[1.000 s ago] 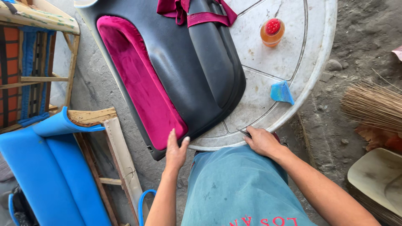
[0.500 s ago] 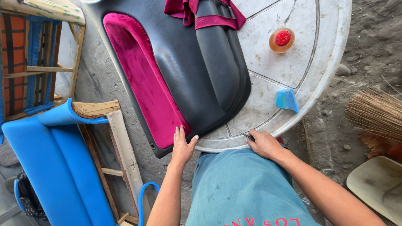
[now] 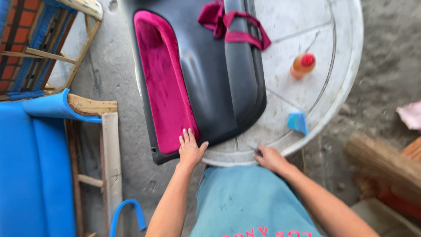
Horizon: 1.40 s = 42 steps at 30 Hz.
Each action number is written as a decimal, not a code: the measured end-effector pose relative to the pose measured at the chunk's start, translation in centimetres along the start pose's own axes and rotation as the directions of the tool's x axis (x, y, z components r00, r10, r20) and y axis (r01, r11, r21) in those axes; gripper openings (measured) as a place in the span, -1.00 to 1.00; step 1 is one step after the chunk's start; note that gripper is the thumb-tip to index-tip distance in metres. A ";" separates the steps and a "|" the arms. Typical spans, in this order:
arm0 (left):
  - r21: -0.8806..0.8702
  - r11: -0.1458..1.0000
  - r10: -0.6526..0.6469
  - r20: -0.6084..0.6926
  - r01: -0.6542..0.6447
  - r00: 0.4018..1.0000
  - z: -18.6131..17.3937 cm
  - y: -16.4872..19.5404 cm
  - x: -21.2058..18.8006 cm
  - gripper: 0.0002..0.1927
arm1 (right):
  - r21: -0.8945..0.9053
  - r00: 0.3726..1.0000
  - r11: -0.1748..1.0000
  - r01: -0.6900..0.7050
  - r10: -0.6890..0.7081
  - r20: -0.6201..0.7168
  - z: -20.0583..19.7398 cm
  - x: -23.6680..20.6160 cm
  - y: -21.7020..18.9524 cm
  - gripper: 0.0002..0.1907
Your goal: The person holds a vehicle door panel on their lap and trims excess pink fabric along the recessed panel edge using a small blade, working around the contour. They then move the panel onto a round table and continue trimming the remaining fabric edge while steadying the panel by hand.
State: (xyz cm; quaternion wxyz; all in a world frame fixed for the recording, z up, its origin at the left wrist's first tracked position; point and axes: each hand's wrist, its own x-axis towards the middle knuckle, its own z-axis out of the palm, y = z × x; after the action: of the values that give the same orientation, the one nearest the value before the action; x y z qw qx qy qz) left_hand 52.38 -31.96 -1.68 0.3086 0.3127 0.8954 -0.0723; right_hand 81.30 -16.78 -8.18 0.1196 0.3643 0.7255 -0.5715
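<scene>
The black moulded panel with a magenta plush insert [image 3: 197,83] lies on the round white table [image 3: 337,83], its near left corner overhanging the rim. The left hand [image 3: 190,151] rests flat and open on that corner. The right hand [image 3: 269,159] curls over the table's near edge; whether it holds anything I cannot tell. Risk: pressure on the overhang could tip the panel off, or push it toward the small orange bottle with red cap [image 3: 301,66] at the far right.

Soft, even daylight all round, no hard shadows anywhere. The pale round tabletop [image 3: 333,66] comes up bright, close to washed out. A dull sheen runs down the black panel [image 3: 219,87]. Motion blur smears the whole frame, worst at the right edge, where the wooden pieces [image 3: 386,166] go streaky and the floor grain melts away.
</scene>
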 end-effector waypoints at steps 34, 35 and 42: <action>-0.161 0.987 0.014 0.003 -0.014 1.000 -4.8 -15.0 16.4 -0.26 | -0.077 0.735 0.843 -0.533 0.416 -0.535 0.5 0.1 -6.8 -0.64; -0.177 0.984 -0.006 0.047 0.014 0.999 -5.3 -14.6 16.8 -0.27 | -0.075 0.742 0.864 -0.499 0.381 -0.551 0.6 0.4 -6.8 -0.64; -0.409 0.906 -0.088 0.064 0.107 0.994 -6.4 -12.8 17.6 -0.29 | -0.102 0.789 0.895 -0.434 0.323 -0.522 0.7 1.1 -7.3 -0.66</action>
State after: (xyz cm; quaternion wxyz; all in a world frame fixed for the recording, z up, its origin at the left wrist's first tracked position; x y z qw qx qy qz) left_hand 30.54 -31.00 -7.89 0.3832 0.1941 0.8980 0.0956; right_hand 75.55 -17.58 -3.62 0.0825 0.6210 0.7010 -0.3410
